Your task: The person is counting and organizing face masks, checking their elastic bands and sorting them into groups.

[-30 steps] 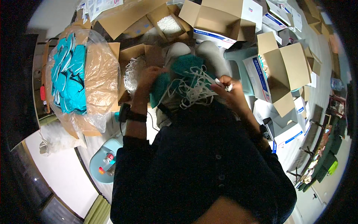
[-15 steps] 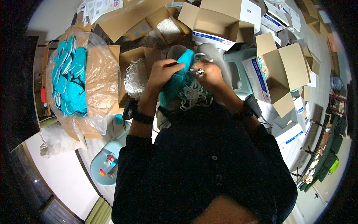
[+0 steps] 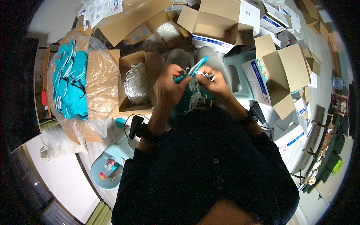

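Note:
Above my lap, my left hand (image 3: 169, 84) grips a teal face mask (image 3: 199, 65), its fingers and thumb closed on the lower edge. The mask is tilted, so its pale inner side and thin edge show. At its right side, my right hand (image 3: 214, 80) pinches white elastic straps (image 3: 210, 76) against or close to the mask; whether they are attached is hidden. A loose tangle of white elastic straps (image 3: 196, 100) hangs below the hands, over dark teal material on my lap.
On the left, a clear plastic bag (image 3: 101, 92) in a carton holds many teal masks (image 3: 75, 90). Beside it stands a carton of white straps (image 3: 137, 83). Open cartons (image 3: 217, 22) lie ahead, another carton (image 3: 283, 71) at right by a pale stool (image 3: 243, 71). A second stool (image 3: 98, 165) carries bottles.
The mask has turned from facing up to nearly edge-on and sits a little lower. My left hand has moved right and down, closer to my right hand, uncovering the strap carton.

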### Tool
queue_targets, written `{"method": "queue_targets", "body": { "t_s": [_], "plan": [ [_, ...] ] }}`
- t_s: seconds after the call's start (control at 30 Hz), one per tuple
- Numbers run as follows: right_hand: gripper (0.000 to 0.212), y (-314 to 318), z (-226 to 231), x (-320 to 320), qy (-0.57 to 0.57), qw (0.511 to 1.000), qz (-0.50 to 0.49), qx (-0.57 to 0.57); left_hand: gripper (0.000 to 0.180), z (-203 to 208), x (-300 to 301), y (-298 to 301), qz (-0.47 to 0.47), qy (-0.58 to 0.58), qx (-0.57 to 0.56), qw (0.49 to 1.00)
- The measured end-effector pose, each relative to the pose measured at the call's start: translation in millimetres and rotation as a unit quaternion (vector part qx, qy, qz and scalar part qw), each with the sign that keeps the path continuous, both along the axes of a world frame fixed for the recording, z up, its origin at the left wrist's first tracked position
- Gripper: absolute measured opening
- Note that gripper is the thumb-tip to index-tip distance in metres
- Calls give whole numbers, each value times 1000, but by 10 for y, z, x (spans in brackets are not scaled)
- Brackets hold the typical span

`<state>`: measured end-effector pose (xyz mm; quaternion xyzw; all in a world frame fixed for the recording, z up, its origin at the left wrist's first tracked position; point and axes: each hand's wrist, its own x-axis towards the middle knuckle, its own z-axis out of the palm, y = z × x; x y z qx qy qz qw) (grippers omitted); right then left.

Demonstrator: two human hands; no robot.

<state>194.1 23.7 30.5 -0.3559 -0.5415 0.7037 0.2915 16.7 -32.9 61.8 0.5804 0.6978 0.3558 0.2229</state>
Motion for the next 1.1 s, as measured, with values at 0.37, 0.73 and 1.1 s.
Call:
{"method": "queue_targets", "body": {
  "t_s": [0.37, 0.73, 1.1],
  "plan": [
    [11, -84, 75, 64, 43, 998, -9, 42, 22, 19, 250, -13, 24, -3, 87, 996],
    [9, -112, 200, 121, 17, 995, -6, -101, 14, -79, 286, 8, -40, -6, 134, 990],
    [11, 327, -34, 768, -141, 954, -207, 164, 9, 197, -237, -109, -117, 10, 71, 990]
  ]
}}
